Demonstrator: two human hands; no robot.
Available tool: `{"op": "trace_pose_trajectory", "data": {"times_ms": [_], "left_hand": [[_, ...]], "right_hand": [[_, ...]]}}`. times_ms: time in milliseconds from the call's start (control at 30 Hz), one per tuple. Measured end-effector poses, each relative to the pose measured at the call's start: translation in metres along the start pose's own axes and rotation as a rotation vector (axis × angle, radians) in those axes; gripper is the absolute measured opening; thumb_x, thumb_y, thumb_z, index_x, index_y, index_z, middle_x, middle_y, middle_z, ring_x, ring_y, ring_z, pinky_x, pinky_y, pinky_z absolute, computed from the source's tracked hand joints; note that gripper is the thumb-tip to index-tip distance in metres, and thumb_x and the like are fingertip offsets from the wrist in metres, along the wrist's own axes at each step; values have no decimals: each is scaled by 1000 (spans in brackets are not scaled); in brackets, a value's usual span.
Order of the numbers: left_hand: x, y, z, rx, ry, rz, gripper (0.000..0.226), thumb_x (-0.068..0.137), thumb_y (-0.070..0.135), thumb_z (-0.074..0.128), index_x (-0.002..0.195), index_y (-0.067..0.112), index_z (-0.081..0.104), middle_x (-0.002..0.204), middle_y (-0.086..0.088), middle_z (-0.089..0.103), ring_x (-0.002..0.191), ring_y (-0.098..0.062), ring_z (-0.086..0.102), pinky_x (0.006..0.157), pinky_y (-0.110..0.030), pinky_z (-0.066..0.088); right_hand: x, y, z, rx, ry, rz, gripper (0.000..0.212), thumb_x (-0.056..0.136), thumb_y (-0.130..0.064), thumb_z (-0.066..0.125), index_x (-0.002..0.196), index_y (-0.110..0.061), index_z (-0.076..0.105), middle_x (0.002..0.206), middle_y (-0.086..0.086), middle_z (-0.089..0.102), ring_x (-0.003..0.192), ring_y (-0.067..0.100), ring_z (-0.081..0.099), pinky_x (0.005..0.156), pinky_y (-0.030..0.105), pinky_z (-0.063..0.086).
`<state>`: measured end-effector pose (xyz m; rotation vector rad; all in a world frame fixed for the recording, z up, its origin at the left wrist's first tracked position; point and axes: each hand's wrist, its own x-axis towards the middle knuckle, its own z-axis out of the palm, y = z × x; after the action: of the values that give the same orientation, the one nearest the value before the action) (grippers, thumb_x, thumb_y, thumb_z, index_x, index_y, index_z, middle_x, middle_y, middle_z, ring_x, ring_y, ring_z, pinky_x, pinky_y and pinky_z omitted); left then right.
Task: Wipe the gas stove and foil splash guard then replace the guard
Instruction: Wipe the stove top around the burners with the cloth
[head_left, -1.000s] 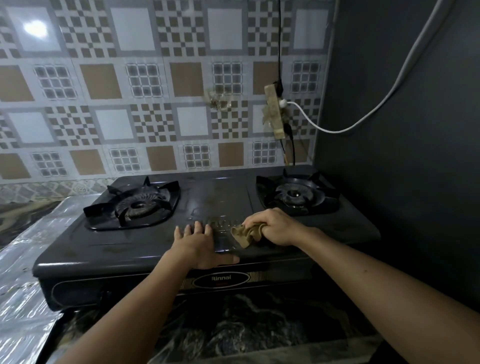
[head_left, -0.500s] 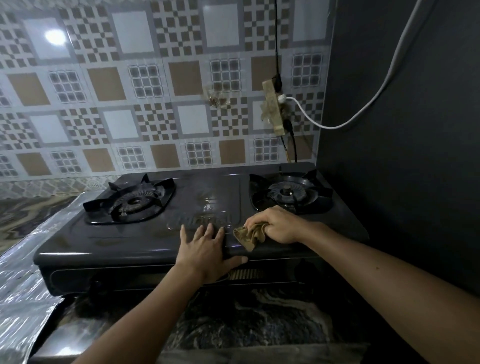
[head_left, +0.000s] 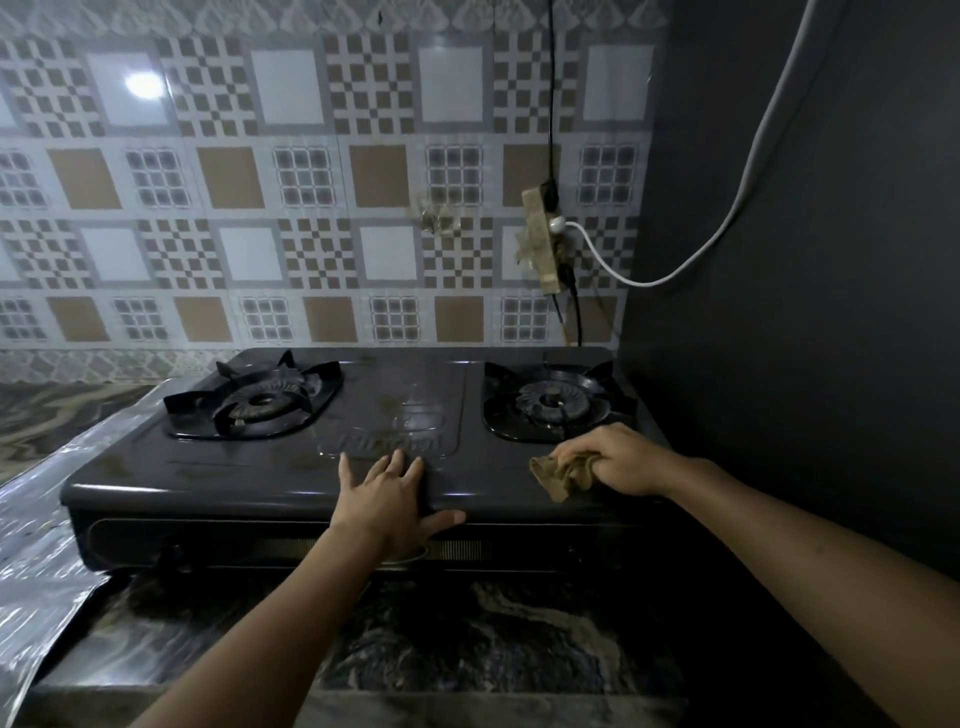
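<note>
Gas stove: a dark two-burner gas stove (head_left: 260, 483) sits on the marbled counter (head_left: 467, 644), its back edge near the patterned tile wall (head_left: 311, 208) and its right end just beside a dark wall panel (head_left: 805, 312).
Left burner: the left burner (head_left: 260, 400) with its black pan support sits on the stove's left half; nothing stands on it.
Right burner: the right burner (head_left: 550, 400) sits on the right half, just behind the cloth hand.
Left hand: the left hand (head_left: 387, 493) lies flat on the stove's front middle, fingers spread forward on the top plate and thumb stretched out to the right along the front edge; it holds nothing.
Right hand: the right hand (head_left: 623, 460) is closed around a bunched brown cloth (head_left: 561, 475), knuckles up, at the stove's front right, just in front of the right burner.
Cloth: its loose end sticks out to the left of the fist and rests on the stove top near the front edge.
Foil splash guard: crinkled silver foil sheet (head_left: 36, 545) lies at the left of the stove, spread over the counter and running under or against the stove's left end; I cannot tell which.
Wall fittings: a power strip (head_left: 543, 234) hangs on the tiles above the right burner, with a white cable (head_left: 727, 223) looping off to the upper right.
</note>
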<state>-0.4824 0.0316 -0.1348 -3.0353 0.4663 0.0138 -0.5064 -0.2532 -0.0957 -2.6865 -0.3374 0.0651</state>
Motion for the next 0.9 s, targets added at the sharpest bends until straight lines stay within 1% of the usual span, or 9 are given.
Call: {"op": "trace_pose_trajectory", "data": {"times_ms": [233,400,467,533,600,667,733,800,900], "left_hand": [[-4,0,0,-43,36,17,99,76,85,27,150,20,21,161,-7,15,149,-22,13,114,-64,-4],[-5,-2,1,-51,50,37,98,77,84,25,150,19,21,161,-9,16,149,-25,12,113,-64,-5],[-5,-3,2,-51,42,44,99,78,84,24,152,18,18,161,-11,14,149,-26,10,113,-64,-7],[-7,-1,2,-44,38,43,99,80,83,23,153,17,15,161,-12,12,149,-27,9,112,-64,-8],[-7,-4,4,-40,50,52,98,81,82,22,153,16,14,161,-13,11,149,-28,8,113,-63,-8],[-8,-1,5,-37,85,60,97,82,81,22,152,15,15,161,-14,13,149,-28,9,115,-60,-7],[-7,-4,9,-41,131,73,97,82,81,22,152,14,17,160,-15,16,148,-29,11,117,-56,-6],[-7,-4,12,-49,164,80,96,82,81,21,151,13,18,159,-17,17,148,-31,12,119,-54,-5],[-9,-5,12,-59,176,93,96,84,79,22,152,11,18,159,-20,16,148,-32,12,118,-51,-7]], "right_hand": [[-40,33,-10,-62,117,259,51,85,1,44,127,-20,62,133,2,60,127,17,52,107,27,38],[-51,26,5,-173,227,405,47,88,-24,50,134,-35,52,138,0,54,124,23,52,100,34,43],[-51,21,7,-283,283,512,43,91,-29,49,134,-31,52,135,0,55,121,25,52,95,35,43],[-47,19,12,-354,350,541,38,91,-28,49,128,-21,57,130,1,59,121,24,51,95,34,41],[-38,15,21,-290,428,560,37,91,-22,49,127,-15,59,134,3,58,132,22,43,105,34,35],[-35,12,31,-163,482,616,44,92,-16,47,136,-13,51,146,3,47,141,20,32,115,36,25],[-29,7,40,-94,532,710,48,94,-17,44,142,-14,45,150,1,41,140,23,33,116,37,22],[-26,0,45,-82,600,777,47,94,-20,44,141,-17,46,149,1,42,135,28,39,114,38,26],[-20,-16,53,-89,692,849,46,93,-18,45,139,-14,47,150,3,41,138,26,34,117,37,19]]}}
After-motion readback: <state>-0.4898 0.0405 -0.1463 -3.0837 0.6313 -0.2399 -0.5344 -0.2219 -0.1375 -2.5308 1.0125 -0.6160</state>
